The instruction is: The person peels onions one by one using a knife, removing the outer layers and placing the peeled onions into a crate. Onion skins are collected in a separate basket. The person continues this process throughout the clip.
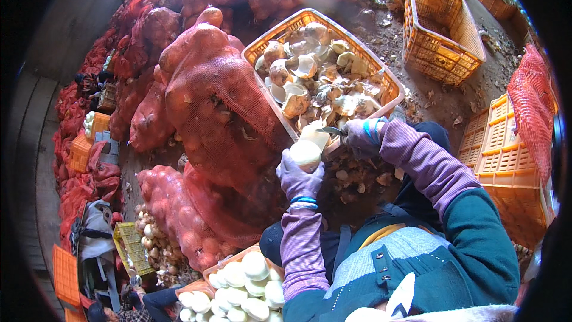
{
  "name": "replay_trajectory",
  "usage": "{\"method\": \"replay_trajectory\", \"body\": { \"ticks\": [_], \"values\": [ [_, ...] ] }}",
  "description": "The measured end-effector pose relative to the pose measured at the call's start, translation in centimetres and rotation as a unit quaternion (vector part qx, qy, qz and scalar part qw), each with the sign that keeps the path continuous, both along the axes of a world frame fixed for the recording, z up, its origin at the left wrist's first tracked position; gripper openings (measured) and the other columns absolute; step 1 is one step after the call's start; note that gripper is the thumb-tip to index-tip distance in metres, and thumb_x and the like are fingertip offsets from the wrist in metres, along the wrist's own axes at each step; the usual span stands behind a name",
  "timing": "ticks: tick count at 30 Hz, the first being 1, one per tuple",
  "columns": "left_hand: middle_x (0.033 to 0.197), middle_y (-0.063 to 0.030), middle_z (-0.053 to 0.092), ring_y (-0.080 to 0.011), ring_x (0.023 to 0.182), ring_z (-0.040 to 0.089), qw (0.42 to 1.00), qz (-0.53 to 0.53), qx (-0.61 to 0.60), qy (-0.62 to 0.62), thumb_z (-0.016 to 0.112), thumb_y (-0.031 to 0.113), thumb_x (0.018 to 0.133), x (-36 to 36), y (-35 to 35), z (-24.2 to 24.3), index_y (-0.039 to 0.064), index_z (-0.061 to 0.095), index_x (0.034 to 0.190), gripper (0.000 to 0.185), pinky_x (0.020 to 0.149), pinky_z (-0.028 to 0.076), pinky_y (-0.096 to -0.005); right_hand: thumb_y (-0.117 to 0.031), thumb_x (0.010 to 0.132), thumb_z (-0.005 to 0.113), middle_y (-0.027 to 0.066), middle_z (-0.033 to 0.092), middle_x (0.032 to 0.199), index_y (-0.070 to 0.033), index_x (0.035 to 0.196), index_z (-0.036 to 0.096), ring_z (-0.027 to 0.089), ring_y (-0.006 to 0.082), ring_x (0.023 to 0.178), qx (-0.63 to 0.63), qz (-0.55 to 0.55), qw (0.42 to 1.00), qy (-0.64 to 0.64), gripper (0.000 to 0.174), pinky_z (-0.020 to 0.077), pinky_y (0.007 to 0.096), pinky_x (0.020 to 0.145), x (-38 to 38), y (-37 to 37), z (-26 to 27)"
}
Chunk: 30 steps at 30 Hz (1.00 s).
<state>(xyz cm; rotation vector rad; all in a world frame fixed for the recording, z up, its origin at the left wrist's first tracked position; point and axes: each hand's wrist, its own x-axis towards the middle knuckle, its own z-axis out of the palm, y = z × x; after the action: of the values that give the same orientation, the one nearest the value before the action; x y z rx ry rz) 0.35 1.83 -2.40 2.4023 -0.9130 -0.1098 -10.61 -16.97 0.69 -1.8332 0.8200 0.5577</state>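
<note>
My left hand, in a purple glove with a blue band at the wrist, grips a pale peeled onion. A strip of its outer layer stands up from the far side. In my gloved right hand is a small knife, its dark blade touching or very near that strip. Both hands are at the near edge of an orange plastic crate heaped with onion skins and cut outer layers. By my left elbow, a crate holds several peeled white onions.
Red mesh sacks of onions crowd the left side. A second orange crate stands at the upper right. Stacked orange crates with a red mesh bag are on my right. Skins litter the floor. Another person is at the lower left.
</note>
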Motion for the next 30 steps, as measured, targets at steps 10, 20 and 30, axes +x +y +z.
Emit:
{"method": "replay_trajectory", "body": {
  "ticks": [10,20,30],
  "values": [
    [0.117,-0.0094,0.055,-0.0228,0.104,0.056,0.779,-0.050,-0.437,0.448,0.081,0.012,0.065,-1.0,-0.5,-3.1,0.004,0.042,0.129,0.075,0.089,0.048,-0.0355,-0.057,0.090,0.049,0.0024,0.059,0.067,-0.012,0.101,0.059,0.050,0.0119,0.045,0.488,-0.382,0.746,-0.244,0.048,0.0422,0.0268,0.040,-0.9,6.3,-5.6],
    [0.116,-0.0195,0.053,-0.0357,0.107,0.054,0.979,-0.178,-0.075,0.069,0.083,0.036,0.055,3.0,-2.3,-2.5,0.006,0.037,0.131,0.094,0.093,0.044,-0.0428,-0.026,0.093,0.057,0.0031,0.063,0.079,-0.004,0.104,0.062,0.057,0.0102,0.063,0.213,-0.417,0.816,-0.338,0.025,0.0473,0.0268,0.056,0.8,5.6,-3.7],
    [0.090,-0.0155,0.061,-0.0367,0.088,0.060,0.984,-0.166,-0.015,-0.061,0.076,0.036,0.062,1.7,-4.1,0.5,0.010,0.052,0.099,0.051,0.076,0.049,-0.0450,-0.026,0.092,0.059,0.0070,0.064,0.101,0.001,0.113,0.057,0.057,0.0124,0.092,0.184,-0.329,0.869,-0.320,0.034,0.0471,0.0270,0.084,0.9,5.3,-5.4]
  ]
}}
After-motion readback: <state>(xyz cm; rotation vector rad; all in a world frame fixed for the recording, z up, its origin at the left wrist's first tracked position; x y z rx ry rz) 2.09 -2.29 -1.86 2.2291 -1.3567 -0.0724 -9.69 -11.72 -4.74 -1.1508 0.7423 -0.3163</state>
